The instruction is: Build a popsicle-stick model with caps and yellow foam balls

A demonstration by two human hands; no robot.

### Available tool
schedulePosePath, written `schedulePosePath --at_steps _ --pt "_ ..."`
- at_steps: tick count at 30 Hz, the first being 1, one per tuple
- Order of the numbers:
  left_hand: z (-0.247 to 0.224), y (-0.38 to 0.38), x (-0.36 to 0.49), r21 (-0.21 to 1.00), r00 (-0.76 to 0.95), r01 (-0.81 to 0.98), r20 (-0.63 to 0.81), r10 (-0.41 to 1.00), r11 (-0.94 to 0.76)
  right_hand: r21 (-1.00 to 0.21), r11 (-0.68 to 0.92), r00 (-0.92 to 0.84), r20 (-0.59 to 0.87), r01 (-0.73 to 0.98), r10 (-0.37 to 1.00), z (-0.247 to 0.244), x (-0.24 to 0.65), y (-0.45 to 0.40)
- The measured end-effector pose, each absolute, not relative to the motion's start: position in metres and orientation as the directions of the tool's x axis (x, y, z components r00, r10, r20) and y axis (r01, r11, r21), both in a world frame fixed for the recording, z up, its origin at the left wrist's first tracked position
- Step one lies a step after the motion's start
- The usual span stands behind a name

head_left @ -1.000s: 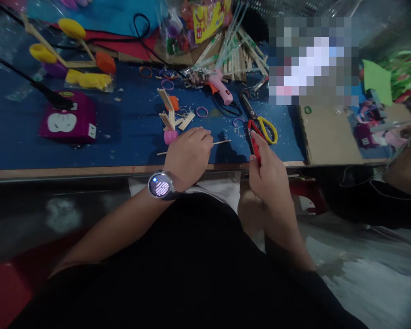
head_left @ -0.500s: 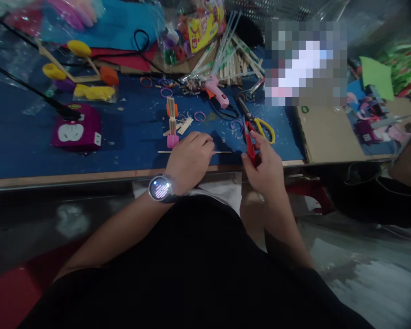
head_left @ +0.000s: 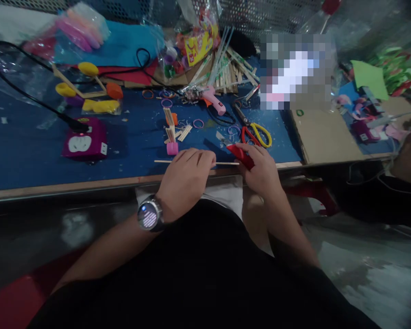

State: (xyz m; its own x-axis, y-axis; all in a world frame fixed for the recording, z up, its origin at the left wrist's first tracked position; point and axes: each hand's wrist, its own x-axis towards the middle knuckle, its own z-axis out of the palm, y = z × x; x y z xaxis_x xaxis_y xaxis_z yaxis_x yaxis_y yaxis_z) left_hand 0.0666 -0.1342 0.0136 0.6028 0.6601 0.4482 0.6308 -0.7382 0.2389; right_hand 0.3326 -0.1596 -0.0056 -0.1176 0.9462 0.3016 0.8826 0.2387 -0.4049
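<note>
My left hand (head_left: 188,176), with a watch on its wrist, pinches a thin wooden stick (head_left: 226,163) near the table's front edge. The stick lies crosswise, its ends showing on both sides of the hand. In my right hand (head_left: 262,171) is a red utility knife (head_left: 239,154), its blade pointing up and left, close above the stick's right end. I cannot tell whether knife and stick touch. Just beyond the left hand, wooden sticks (head_left: 170,123) stand in a pink piece (head_left: 172,148). Scissors (head_left: 256,130) with red and yellow handles lie beyond the right hand.
A pink glue gun (head_left: 215,100) rests behind, before a pile of wooden sticks (head_left: 222,73). A purple power block (head_left: 85,139) with a black cable stands left. Cardboard (head_left: 324,135) lies right, near another person's arm (head_left: 407,160). Small elastic bands are scattered about.
The utility knife has turned from upright to pointing up and left, and the right hand has moved left to the stick's end. The left hand and stick have come nearer the table's edge.
</note>
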Motion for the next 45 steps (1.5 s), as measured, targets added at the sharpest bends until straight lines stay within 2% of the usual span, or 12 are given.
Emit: schedulePosePath --at_steps 5,10,12,16,18,25,30,32,34,38,41,45 --pt "0.049 -0.128 0.046 0.205 0.591 0.622 0.511 0.624 -0.756 -0.357 0.412 -0.326 0.279 0.838 0.903 0.003 0.321 -0.121" --pt "0.068 -0.097 0.046 0.175 0.634 0.651 0.409 0.656 -0.739 -0.302 0.583 -0.556 0.178 0.754 0.812 0.013 0.308 -0.060" --pt "0.066 -0.092 0.055 0.246 0.697 0.609 0.287 0.656 -0.754 -0.297 0.631 -0.613 0.164 0.716 0.773 0.014 0.306 -0.036" --pt "0.054 -0.093 0.074 0.519 0.834 0.497 -0.063 0.548 -0.696 -0.292 0.670 -0.669 0.118 0.683 0.734 0.014 0.306 -0.001" --pt "0.048 -0.091 0.077 0.586 0.852 0.483 -0.143 0.504 -0.651 -0.291 0.674 -0.679 0.100 0.679 0.727 0.014 0.306 0.010" --pt "0.036 -0.055 0.064 0.735 0.777 0.509 -0.169 0.606 -0.449 -0.280 0.683 -0.680 0.123 0.675 0.723 0.008 0.318 0.039" --pt "0.035 -0.042 0.051 0.846 0.730 0.421 -0.101 0.675 -0.328 -0.317 0.715 -0.660 0.277 0.623 0.698 -0.001 0.328 0.042" --pt "0.036 -0.044 0.046 0.876 0.711 0.392 -0.095 0.697 -0.280 -0.359 0.738 -0.642 0.364 0.572 0.675 0.003 0.328 0.035" --pt "0.038 -0.047 0.041 0.890 0.712 0.386 -0.122 0.692 -0.241 -0.487 0.734 -0.611 0.418 0.474 0.672 0.012 0.327 0.025" --pt "0.041 -0.054 0.035 0.920 0.725 0.380 -0.227 0.651 -0.102 -0.831 0.512 -0.673 0.253 0.217 0.695 0.035 0.326 0.005" --pt "0.042 -0.056 0.034 0.937 0.740 0.350 -0.275 0.613 -0.002 -0.905 0.377 -0.788 0.083 0.196 0.611 0.045 0.325 -0.004" --pt "0.041 -0.057 0.035 0.949 0.753 0.311 -0.276 0.598 0.047 -0.931 0.304 -0.830 0.000 0.204 0.558 0.048 0.320 -0.012"
